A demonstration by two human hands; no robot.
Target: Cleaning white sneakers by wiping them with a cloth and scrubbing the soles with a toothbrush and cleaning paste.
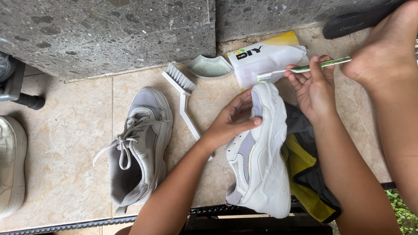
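From the left I see part of a pale shoe (11,167) at the frame edge, then a grey laced sneaker (137,146) lying on the tiled floor (65,143), and a white scrub brush (183,102) beside it. My left hand (230,124) has its grip closed around the toe of the white sneaker (259,165), tilting it on its side. My right hand (314,89) pinches a green toothbrush (305,68), bristles just at the toe. I judge this as 1 scrubbing step on the toe; it calls for short, firm strokes. A cloth (305,174), possibly 2, lies underneath.
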